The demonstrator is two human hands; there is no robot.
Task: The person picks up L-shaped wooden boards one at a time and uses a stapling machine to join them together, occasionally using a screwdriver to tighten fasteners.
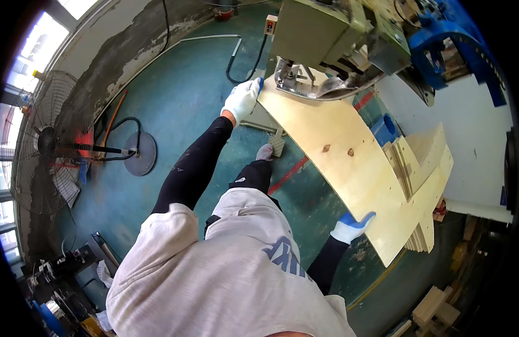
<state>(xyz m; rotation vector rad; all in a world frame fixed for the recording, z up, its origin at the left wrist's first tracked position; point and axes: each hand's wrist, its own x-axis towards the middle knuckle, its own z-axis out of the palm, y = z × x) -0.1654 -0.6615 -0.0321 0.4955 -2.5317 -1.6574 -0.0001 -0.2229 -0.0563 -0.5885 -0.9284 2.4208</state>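
At the far left a round wire-caged standing fan [46, 143] stands on the green painted floor [175, 95], with a grey disc-shaped metal base plate [140, 153] just to its right and black cables trailing past. Right of these, the left hand [242, 99], in a white glove with blue fingertips, is closed over the upper left corner of a long, pale, curved plywood panel [349, 168], fingers wrapped on its edge. The panel lies roughly flat, its long axis running from upper left to lower right; its upper end sits under the grey-green machine head [321, 31] and its shiny metal presser [321, 87], and its lower end points down toward the picture's lower right. A foot rests on a small grey pedal [277, 146] on the floor below the panel. The right hand [352, 226], in a matching glove, clamps the panel's lower edge, thumb on top and fingers underneath. Right of it, a stack of similar plywood pieces [425, 168] lies partly under the panel, beside a white table surface [472, 135] and a blue machine frame [461, 45].
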